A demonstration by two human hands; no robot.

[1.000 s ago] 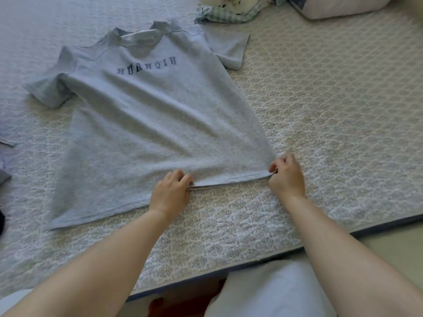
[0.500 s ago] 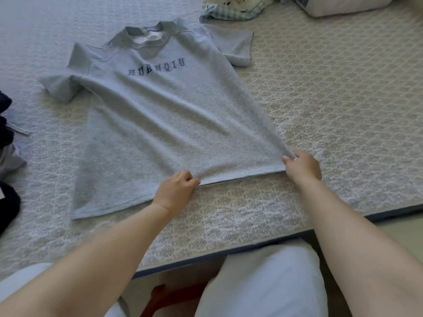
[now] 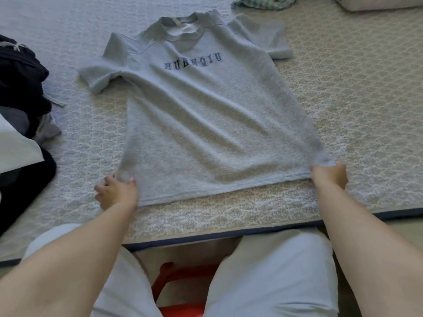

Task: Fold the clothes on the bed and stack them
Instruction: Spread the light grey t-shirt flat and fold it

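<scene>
Two hands at the hem of a grey T-shirt.
Shirt lies flat, front up, on the bed; left hand and right hand each pinch a bottom corner.

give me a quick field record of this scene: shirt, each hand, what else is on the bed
shirt: grey t-shirt, spread flat, print side up, collar away from the person
left hand: pinches the hem's left corner
right hand: grips the hem's right corner
bed: patterned quilt cover
other items: dark clothes pile at left; checked cloth at top edge
folding: not yet begun
</scene>
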